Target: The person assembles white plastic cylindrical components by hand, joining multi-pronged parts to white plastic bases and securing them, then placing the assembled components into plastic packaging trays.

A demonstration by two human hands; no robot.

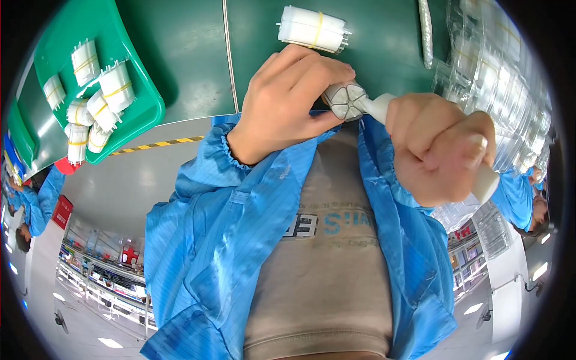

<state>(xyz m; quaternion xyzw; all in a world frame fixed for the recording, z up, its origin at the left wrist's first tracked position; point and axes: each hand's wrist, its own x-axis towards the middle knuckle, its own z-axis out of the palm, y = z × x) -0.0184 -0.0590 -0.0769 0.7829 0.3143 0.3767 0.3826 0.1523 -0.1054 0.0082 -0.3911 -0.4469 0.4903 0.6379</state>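
Head view: the left hand curls over a small white part, its grip pressed around the part's far end so that only the near face shows. That face is round and split by grey seams into petal-like segments. The right hand is a closed fist around a white rod; one end of the rod meets the part's face and the other sticks out below the fist, near the little finger. The two hands face each other with the part between them, probably so that one steadies it while the other bears on it with the rod. The part is held in the air in front of the chest, just off the near edge of the green surface, not resting on it.

On the surface, just beyond the left hand, lies a white bundle of similar pieces tied with a yellow band, within easy reach. A green tray sits at the surface's left side and holds several more banded bundles, kept together there rather than loose. Clear plastic packs are stacked along the right edge, beside the right hand. The person wears a blue coat, open over a beige shirt.
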